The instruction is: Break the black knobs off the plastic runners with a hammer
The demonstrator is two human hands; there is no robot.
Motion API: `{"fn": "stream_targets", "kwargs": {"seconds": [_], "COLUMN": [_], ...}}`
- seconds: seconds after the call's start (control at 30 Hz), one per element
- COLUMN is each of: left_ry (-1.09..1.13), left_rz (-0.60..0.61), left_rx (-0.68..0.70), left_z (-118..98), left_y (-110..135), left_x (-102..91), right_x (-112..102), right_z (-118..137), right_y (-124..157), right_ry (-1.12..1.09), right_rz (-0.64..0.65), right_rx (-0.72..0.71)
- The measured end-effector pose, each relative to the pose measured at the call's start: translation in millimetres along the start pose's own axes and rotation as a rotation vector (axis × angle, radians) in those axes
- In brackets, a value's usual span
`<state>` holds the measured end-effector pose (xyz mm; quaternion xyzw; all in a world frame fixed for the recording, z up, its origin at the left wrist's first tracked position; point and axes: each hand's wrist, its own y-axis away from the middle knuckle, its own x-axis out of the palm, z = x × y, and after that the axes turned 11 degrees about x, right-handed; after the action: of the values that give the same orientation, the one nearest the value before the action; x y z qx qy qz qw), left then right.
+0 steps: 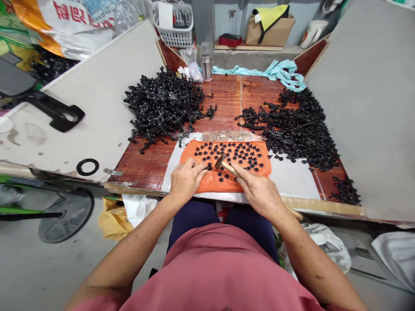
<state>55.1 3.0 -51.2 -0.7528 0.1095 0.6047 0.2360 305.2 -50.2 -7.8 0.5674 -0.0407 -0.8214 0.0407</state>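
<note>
"Which way does your hammer (231,168) point?"

"Away from me and to the left. Its wooden handle runs slantwise, from the butt near my right wrist up to the dark metal head (219,161). The head lies crosswise to the handle, its lower end turned toward my left fingertips."

"And where is it?"

"Over the orange cloth (212,185) on the desk (142,166), near the middle of that cloth."

"How are your hands?"

"Apart from each other, with the hammer head between them. My right hand (259,192) is wrapped around the handle, whose end sticks out beyond my wrist. My left hand (187,178) has thumb and fingertips close together at a small black piece (209,166); I can't tell whether they grip it."

"What lies about?"

"More small black pieces stand spread over the cloth, many with a narrow tip upward. A heap of black parts (162,103) rises beyond my left hand, and a flatter, wider black pile (300,129) stretches along the right, partly on a pale sheet (292,179)."
</note>
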Motion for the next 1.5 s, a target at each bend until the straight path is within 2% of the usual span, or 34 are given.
{"fn": "stream_targets", "kwargs": {"seconds": [0.13,0.23,0.3,0.43,0.53,0.7,0.83,0.97,1.1,1.23,1.4,1.5], "left_ry": [-0.015,-0.017,-0.021,-0.034,-0.028,-0.042,-0.061,-0.108,-0.149,-0.160,-0.121,-0.118], "left_rz": [0.017,0.013,-0.007,-0.055,-0.097,-0.090,-0.087,-0.067,-0.068,-0.080,-0.094,-0.081], "left_rx": [0.018,0.025,0.036,0.069,0.088,0.087,0.071,0.075,0.074,0.075,0.071,0.057], "left_z": [0.7,1.4,2.3,4.2,5.3,6.2,4.6,1.4,-1.9,-3.8,-4.2,-4.8], "left_y": [-1.1,-2.5,-2.7,-1.2,0.1,0.8,1.1,1.8,2.3,2.7,3.4,3.4], "left_x": [-1.7,-0.8,1.1,4.8,6.8,9.6,8.4,4.7,2.4,2.4,3.7,3.7], "right_x": [-6.0,-6.9,-3.9,3.4,5.2,6.1,4.9,1.4,0.1,0.7,0.2,3.4], "right_z": [6.0,13.4,17.4,19.9,20.4,24.5,25.4,25.3,25.5,26.7,29.4,31.7], "right_y": [-0.6,-1.9,-2.9,-2.9,-1.7,-4.9,-6.7,-6.4,-6.3,-6.2,-5.7,-7.2], "right_ry": [0.024,-0.023,0.002,0.167,0.116,0.213,0.170,0.276,0.186,0.273,0.218,0.261], "right_rz": [-0.008,-0.087,-0.128,-0.084,-0.152,-0.040,-0.092,-0.006,-0.078,0.005,-0.045,0.000], "right_rx": [-0.009,-0.068,-0.092,-0.093,-0.083,-0.105,-0.076,-0.088,-0.091,-0.083,-0.079,-0.075]}}
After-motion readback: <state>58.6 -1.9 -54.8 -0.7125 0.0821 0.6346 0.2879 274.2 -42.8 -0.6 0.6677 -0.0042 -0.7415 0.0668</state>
